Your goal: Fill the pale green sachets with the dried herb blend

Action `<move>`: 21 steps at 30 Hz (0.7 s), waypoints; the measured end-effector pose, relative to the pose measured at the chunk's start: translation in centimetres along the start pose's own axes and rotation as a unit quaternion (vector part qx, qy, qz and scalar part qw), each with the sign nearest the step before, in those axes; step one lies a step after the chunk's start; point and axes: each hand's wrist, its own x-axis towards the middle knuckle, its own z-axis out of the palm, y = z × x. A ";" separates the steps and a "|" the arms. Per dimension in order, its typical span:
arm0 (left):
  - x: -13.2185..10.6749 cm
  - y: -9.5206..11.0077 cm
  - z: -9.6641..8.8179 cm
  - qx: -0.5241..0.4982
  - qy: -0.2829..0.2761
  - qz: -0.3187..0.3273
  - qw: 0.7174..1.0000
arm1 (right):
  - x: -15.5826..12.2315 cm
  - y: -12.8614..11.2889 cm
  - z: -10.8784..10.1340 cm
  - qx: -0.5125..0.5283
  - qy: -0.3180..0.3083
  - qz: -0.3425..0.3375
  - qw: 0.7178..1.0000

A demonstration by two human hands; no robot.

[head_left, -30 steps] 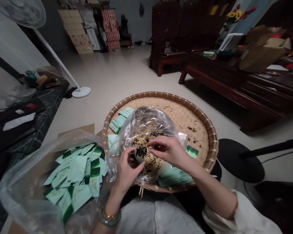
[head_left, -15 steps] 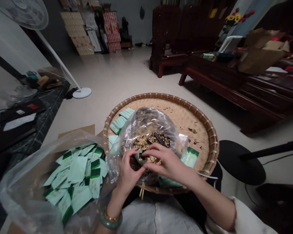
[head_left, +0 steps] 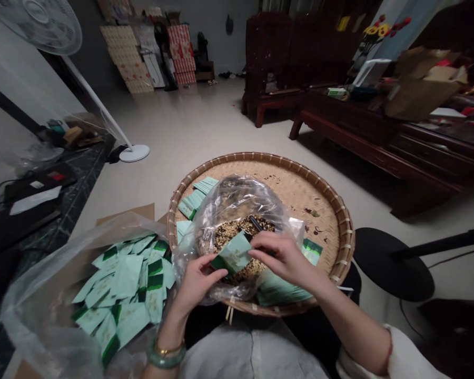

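My left hand (head_left: 197, 281) pinches a pale green sachet (head_left: 233, 252) by its lower corner and my right hand (head_left: 286, 258) pinches its far edge, both nearly closed, above loose tea (head_left: 231, 231) in a clear plastic bag (head_left: 237, 197) on a round bamboo tray (head_left: 324, 221).

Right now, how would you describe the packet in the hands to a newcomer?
Find the round woven bamboo tray. On it sits a clear plastic bag of loose dried flakes, and over those flakes, between the left hand and right hand, is a pale green packet with a dark green edge. The other packets lie in piles; only this one is held.
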 end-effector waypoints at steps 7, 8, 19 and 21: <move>0.0 0.9 -0.4 -0.081 -0.022 -0.044 0.996 | -0.1 1.7 -0.1 0.078 0.013 0.085 0.993; 0.0 1.1 -0.2 -0.093 -0.024 -0.041 0.995 | -0.1 1.7 0.0 0.073 0.002 0.085 0.994; -0.2 0.8 3.5 -0.223 0.069 -0.081 0.969 | -1.2 1.8 3.9 0.140 0.140 0.131 0.971; -0.5 0.8 3.7 -0.250 0.062 -0.086 0.963 | -1.6 2.2 4.8 0.176 0.150 0.168 0.958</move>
